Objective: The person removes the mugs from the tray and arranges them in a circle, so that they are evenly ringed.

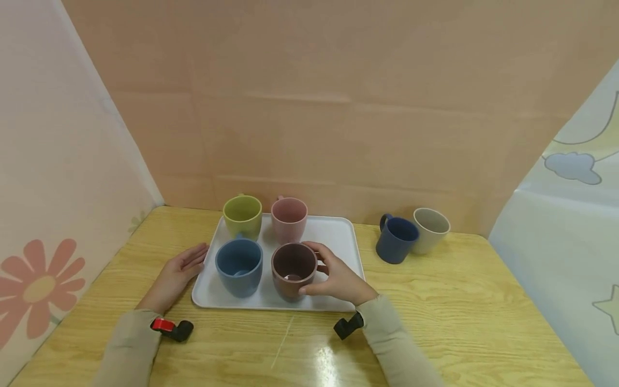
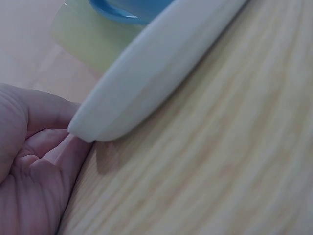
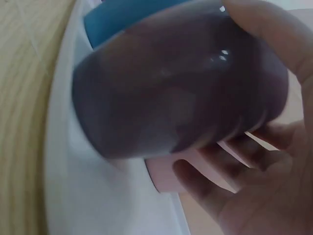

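Observation:
My right hand (image 1: 338,278) grips a brown mug (image 1: 285,287), thumb on its near side and fingers round its far side. The mug is at the front middle of a white tray (image 1: 333,247), with its dark wall (image 3: 176,83) filling much of the right wrist view. Left of it on the tray stands a blue mug (image 1: 240,279). Behind these are a yellow-green mug (image 1: 249,228) and a pink mug (image 1: 289,228). My left hand (image 1: 174,274) lies at the tray's left edge, fingers fairly straight and fingertips right at the rim (image 2: 117,98).
Off the tray to the right, a dark blue mug (image 1: 393,250) stands close beside a beige mug (image 1: 425,242) on the wooden table (image 1: 464,312). An orange-brown backdrop (image 1: 314,140) rises behind the table, with patterned panels on both sides.

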Demonstrator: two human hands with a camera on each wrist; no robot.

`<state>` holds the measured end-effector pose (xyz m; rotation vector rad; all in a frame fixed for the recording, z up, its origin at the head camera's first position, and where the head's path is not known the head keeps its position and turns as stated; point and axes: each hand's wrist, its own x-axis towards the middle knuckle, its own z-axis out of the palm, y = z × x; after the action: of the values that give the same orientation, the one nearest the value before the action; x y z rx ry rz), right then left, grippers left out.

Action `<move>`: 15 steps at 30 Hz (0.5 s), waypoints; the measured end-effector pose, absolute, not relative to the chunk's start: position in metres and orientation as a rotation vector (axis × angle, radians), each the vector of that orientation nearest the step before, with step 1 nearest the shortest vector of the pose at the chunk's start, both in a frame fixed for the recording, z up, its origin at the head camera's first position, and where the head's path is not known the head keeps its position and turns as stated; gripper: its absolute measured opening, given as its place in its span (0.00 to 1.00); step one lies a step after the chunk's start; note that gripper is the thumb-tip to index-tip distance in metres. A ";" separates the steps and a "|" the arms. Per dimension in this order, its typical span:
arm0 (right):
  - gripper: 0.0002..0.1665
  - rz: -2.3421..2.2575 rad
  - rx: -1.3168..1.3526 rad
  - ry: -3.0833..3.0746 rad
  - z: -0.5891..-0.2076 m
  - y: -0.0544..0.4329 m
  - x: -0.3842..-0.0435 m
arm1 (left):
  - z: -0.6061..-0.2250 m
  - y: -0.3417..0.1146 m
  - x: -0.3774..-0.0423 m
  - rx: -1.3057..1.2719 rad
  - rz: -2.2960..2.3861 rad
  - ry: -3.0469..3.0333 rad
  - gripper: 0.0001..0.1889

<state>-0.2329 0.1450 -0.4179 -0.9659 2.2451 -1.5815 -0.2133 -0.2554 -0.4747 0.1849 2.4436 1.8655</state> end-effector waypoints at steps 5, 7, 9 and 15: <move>0.58 -1.597 -0.922 2.309 -0.423 0.140 -0.230 | -0.474 -0.255 -0.214 0.190 1.862 2.445 0.31; 0.59 -1.617 -0.909 2.322 -0.424 0.139 -0.230 | -0.473 -0.254 -0.214 0.193 1.863 2.446 0.30; 0.58 -1.637 -0.901 2.336 -0.424 0.137 -0.230 | -0.472 -0.254 -0.214 0.190 1.860 2.450 0.30; 0.55 -1.682 -0.868 2.363 -0.425 0.134 -0.228 | -0.472 -0.255 -0.212 0.192 1.872 2.434 0.30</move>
<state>-0.2280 0.1343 -0.4250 -0.8684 2.3630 -1.6823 -0.2116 -0.2554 -0.4724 0.1925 2.4336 1.8718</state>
